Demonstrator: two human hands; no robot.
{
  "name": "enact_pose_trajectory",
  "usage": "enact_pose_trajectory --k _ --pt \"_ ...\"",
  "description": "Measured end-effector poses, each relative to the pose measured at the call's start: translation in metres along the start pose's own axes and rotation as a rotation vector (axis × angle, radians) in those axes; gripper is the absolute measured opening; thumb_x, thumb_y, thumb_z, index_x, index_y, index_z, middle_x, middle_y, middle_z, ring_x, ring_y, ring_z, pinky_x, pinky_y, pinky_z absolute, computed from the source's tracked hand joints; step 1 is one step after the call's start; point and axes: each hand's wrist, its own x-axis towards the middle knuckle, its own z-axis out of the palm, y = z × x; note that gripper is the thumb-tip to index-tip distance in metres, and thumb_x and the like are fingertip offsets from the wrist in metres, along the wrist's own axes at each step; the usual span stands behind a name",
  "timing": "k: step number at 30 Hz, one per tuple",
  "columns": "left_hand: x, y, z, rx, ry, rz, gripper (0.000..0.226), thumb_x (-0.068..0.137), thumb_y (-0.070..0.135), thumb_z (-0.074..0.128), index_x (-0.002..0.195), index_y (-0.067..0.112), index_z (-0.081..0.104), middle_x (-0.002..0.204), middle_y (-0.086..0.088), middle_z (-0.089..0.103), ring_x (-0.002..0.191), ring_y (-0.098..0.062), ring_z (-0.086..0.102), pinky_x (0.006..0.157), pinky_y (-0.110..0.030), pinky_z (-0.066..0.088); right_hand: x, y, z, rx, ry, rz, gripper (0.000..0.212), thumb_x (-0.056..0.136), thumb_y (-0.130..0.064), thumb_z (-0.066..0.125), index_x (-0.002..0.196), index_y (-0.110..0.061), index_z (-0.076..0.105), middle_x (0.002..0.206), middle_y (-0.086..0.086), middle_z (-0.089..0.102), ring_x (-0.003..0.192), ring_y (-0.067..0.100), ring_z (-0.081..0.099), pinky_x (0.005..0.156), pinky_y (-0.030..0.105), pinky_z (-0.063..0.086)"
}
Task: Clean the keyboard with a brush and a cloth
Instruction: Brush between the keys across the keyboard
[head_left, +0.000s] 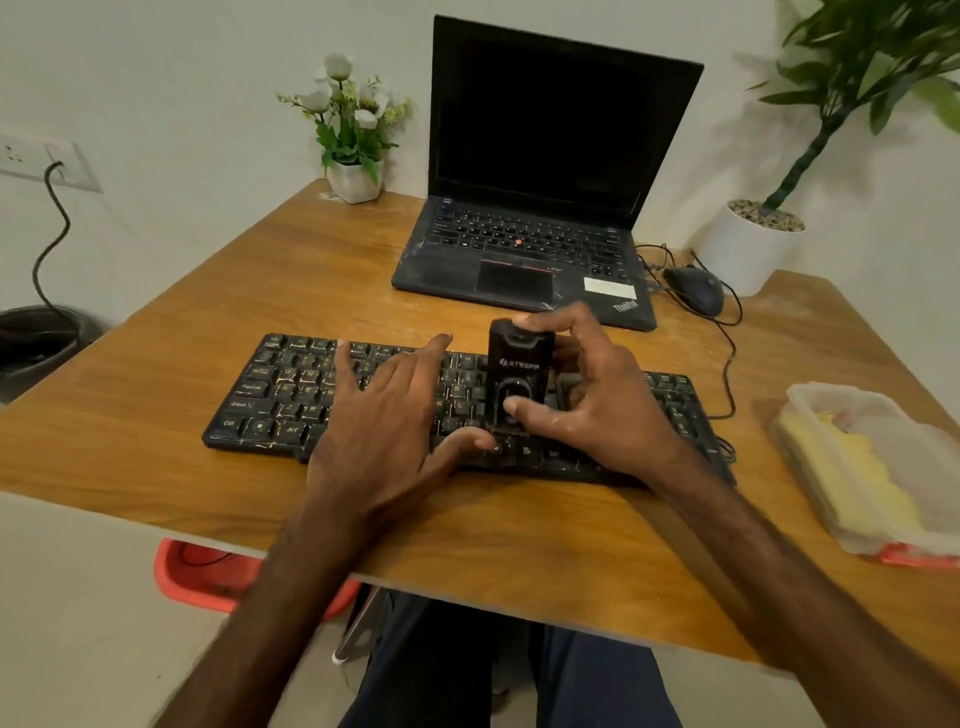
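A dusty black keyboard (280, 395) lies across the middle of the wooden table (156, 332). My right hand (587, 405) grips a black block-shaped brush (519, 374), standing it upright on the keys right of centre; its bristles are hidden underneath. My left hand (384, 415) rests flat on the keyboard's middle with fingers spread, its thumb touching the brush's lower edge. A yellow cloth (852, 467) lies inside a clear plastic box (883, 415) at the table's right edge.
An open black laptop (530, 208) stands behind the keyboard, with a wired mouse (693, 288) to its right. A small flower pot (353, 179) sits at the back left and a white planter (743, 249) at the back right. A bin (36, 343) stands on the floor at left.
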Motion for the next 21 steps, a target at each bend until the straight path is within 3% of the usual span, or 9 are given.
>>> enact_pose_trajectory --k 3,5,8,10,13,18,21 --pt "0.000 0.000 -0.001 0.011 -0.006 0.002 0.116 0.079 0.091 -0.005 0.159 0.009 0.017 0.148 -0.013 0.052 0.136 -0.024 0.050 0.118 -0.070 0.009 0.021 0.015 -0.012 -0.110 0.085 0.046 0.063 0.077 -0.020 0.081 0.128 -0.024 0.043 0.112 -0.015 0.055 0.097 0.003 0.064 0.069 0.016 0.056" --pt "0.000 0.000 -0.002 0.014 -0.010 -0.002 0.117 0.079 0.091 -0.005 0.159 0.009 0.017 0.148 -0.013 0.052 0.136 -0.024 0.050 0.117 -0.070 0.010 0.026 0.021 -0.020 -0.118 0.139 0.083 0.063 0.077 -0.020 0.081 0.127 -0.022 0.044 0.113 -0.013 0.057 0.096 0.004 0.064 0.071 0.019 0.057" --pt "0.000 -0.001 -0.001 0.004 -0.009 -0.005 0.118 0.078 0.092 -0.006 0.159 0.010 0.016 0.150 -0.013 0.050 0.138 -0.023 0.049 0.118 -0.070 0.008 0.007 0.006 -0.012 0.020 0.056 0.118 0.063 0.075 -0.020 0.082 0.123 -0.032 0.044 0.121 -0.011 0.057 0.102 0.008 0.063 0.071 0.031 0.061" --pt "0.000 -0.001 0.000 -0.011 -0.004 0.000 0.118 0.078 0.092 -0.006 0.159 0.009 0.016 0.150 -0.013 0.050 0.138 -0.024 0.048 0.118 -0.070 0.008 -0.010 -0.011 0.002 0.132 -0.056 0.092 0.063 0.075 -0.019 0.083 0.120 -0.038 0.045 0.125 -0.014 0.055 0.109 0.007 0.062 0.075 0.030 0.061" --pt "0.000 -0.001 0.000 -0.056 0.014 0.010 0.118 0.077 0.092 -0.004 0.160 0.009 0.013 0.148 -0.013 0.052 0.136 -0.024 0.050 0.118 -0.069 0.007 -0.002 -0.017 0.011 0.073 -0.073 0.021 0.061 0.076 -0.020 0.083 0.123 -0.034 0.045 0.122 -0.015 0.057 0.105 0.004 0.063 0.076 0.025 0.059" --pt "-0.001 0.000 -0.003 -0.092 0.019 0.003 0.120 0.074 0.093 -0.006 0.160 0.011 0.004 0.151 -0.013 0.049 0.137 -0.024 0.049 0.119 -0.067 0.006 0.032 -0.002 0.004 -0.131 0.020 -0.026 0.064 0.078 -0.021 0.081 0.131 -0.018 0.045 0.120 -0.002 0.061 0.096 0.009 0.065 0.072 0.030 0.059" --pt "-0.001 -0.001 -0.002 -0.100 0.021 0.003 0.120 0.074 0.094 -0.006 0.161 0.011 0.002 0.154 -0.013 0.045 0.139 -0.024 0.047 0.120 -0.067 0.004 0.024 -0.007 0.007 -0.086 -0.001 -0.030 0.061 0.077 -0.021 0.082 0.127 -0.021 0.045 0.118 -0.013 0.058 0.099 0.005 0.064 0.074 0.023 0.058"
